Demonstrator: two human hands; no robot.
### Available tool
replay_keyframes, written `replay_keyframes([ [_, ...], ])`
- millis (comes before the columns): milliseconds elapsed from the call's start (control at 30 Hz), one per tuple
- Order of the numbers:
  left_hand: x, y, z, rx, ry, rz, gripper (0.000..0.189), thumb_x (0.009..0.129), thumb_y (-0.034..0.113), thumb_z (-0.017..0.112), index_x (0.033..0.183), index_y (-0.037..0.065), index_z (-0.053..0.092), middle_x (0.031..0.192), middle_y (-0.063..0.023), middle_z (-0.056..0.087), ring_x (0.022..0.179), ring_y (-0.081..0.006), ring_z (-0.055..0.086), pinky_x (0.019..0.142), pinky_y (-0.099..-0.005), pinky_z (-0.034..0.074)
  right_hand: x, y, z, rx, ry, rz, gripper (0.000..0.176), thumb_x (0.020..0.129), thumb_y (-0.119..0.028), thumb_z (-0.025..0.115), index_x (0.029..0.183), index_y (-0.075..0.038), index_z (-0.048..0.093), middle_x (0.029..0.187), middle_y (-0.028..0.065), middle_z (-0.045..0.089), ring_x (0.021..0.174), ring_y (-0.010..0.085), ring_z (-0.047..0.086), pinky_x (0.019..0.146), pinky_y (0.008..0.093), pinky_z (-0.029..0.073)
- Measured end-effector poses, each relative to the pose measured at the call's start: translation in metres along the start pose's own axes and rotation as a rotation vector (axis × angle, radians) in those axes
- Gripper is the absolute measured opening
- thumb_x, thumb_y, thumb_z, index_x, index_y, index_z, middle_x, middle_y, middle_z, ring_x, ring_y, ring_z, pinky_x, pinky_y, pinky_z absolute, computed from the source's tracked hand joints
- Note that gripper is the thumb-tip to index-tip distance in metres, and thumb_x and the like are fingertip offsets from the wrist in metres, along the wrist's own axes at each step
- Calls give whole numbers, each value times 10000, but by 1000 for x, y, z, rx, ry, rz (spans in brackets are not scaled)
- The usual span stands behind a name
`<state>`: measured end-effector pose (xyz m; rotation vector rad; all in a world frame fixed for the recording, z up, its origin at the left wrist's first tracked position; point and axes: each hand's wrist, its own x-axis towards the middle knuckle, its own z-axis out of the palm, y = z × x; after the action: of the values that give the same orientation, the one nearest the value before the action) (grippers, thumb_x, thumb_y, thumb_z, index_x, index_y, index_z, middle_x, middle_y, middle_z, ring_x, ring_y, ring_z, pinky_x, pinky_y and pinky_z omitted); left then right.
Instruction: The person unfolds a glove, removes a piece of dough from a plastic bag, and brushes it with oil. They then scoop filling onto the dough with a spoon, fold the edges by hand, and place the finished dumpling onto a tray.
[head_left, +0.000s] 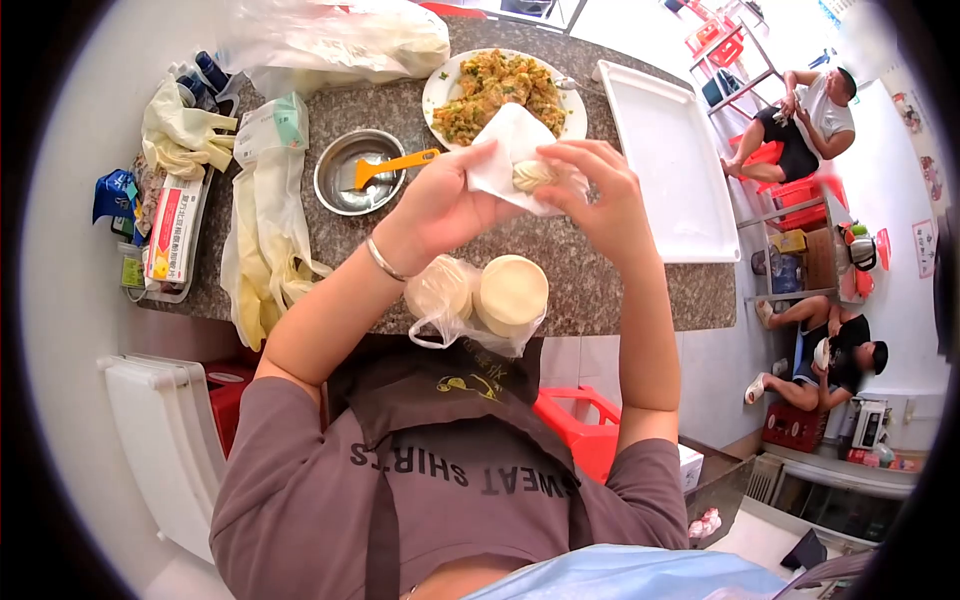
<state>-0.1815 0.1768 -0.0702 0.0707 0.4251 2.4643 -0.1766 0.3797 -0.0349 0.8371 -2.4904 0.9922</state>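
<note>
A small pale pleated dumpling [532, 177] sits between my hands above the counter, against a thin white sheet [512, 128] that looks like paper or soft wrapper. My left hand [450, 205], with a bracelet at the wrist, is closed on the sheet's left side. From the right, the bent fingers of my right hand [598, 190] pinch at the dumpling and the sheet's edge. Just beyond is a plate [435, 92] heaped with chopped yellow-green filling [490, 80]. Closer to me, two stacks of round wrappers [512, 293] sit in a clear plastic bag [430, 328].
Left of my hands stands a metal bowl [330, 190] with an orange spatula [400, 165]. A white tray [670, 160] lies to the right. Plastic gloves [262, 240], a plastic bag [340, 40] and boxes crowd the left side. Two people [822, 130] sit at the far right.
</note>
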Motion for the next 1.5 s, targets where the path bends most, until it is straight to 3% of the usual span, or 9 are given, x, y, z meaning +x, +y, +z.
replay_keyframes([
  [267, 1, 1, 1, -51, -26, 0, 457, 1050, 228, 327, 1432, -15, 267, 1381, -185, 447, 1278, -306, 480, 1105, -485, 388, 8, 1, -1, 53, -52, 23, 348, 744, -123, 774, 1078, -54, 703, 1036, 115, 683, 982, 246, 639, 862, 359, 496],
  [433, 1, 1, -3, 17, -15, -18, 453, 1048, 224, 334, 1430, -10, 268, 1365, -175, 461, 1253, -286, 504, 1085, -463, 414, 7, 4, 1, 200, -53, 200, 343, 749, -113, 772, 1070, -22, 693, 1029, 118, 684, 970, 230, 656, 844, 340, 504],
  [533, 3, 0, -3, -4, -22, -13, 454, 1046, 226, 339, 1428, -9, 271, 1362, -172, 463, 1246, -286, 509, 1082, -461, 416, 7, 4, 1, 91, -105, 77, 355, 746, -111, 781, 1074, -12, 688, 1031, 116, 682, 986, 222, 652, 852, 334, 502],
  [767, 0, 0, 4, 28, 31, -20, 459, 1050, 244, 349, 1431, -7, 294, 1409, -165, 444, 1285, -301, 477, 1094, -472, 400, 1, 16, 11, 250, -2, 165, 338, 767, -157, 769, 1076, -42, 696, 1016, 100, 688, 980, 211, 647, 876, 330, 483],
  [1100, 0, 0, 6, 1, 118, 29, 449, 1045, 225, 370, 1416, -22, 315, 1377, -175, 479, 1257, -298, 515, 1072, -466, 438, -2, 23, 20, 780, 60, 366, 324, 900, -93, 654, 1194, 37, 611, 1083, 113, 681, 1015, 143, 629, 875, 285, 497],
  [1200, -3, 1, 9, 15, 77, 18, 459, 1045, 229, 371, 1429, -14, 307, 1396, -174, 466, 1271, -297, 503, 1086, -472, 420, -3, 30, 23, 895, 54, 415, 361, 956, -140, 599, 1263, 43, 549, 1161, 136, 645, 1060, 174, 619, 922, 310, 498],
  [1267, -3, 2, 9, -6, 48, 20, 462, 1046, 230, 369, 1436, -7, 301, 1406, -170, 460, 1278, -295, 498, 1094, -476, 408, -5, 34, 32, 1235, 225, 487, 320, 985, -164, 558, 1247, 19, 563, 1173, 124, 643, 1069, 172, 617, 922, 325, 510],
  [1367, -2, 1, 8, -35, 11, 19, 470, 1044, 234, 373, 1447, 6, 296, 1418, -162, 455, 1290, -292, 487, 1109, -482, 383, -8, 41, 33, 1490, 172, 488, 358, 1016, -259, 503, 1259, 0, 546, 1204, 127, 624, 1104, 205, 603, 952, 364, 503],
  [1500, -1, 1, 1, -28, -18, 29, 478, 1030, 233, 409, 1447, 17, 315, 1421, -152, 462, 1309, -293, 466, 1118, -481, 355, -10, 39, 34, 1571, 264, 556, 391, 1022, -319, 477, 1255, -13, 545, 1201, 125, 621, 1105, 217, 596, 972, 378, 485],
])
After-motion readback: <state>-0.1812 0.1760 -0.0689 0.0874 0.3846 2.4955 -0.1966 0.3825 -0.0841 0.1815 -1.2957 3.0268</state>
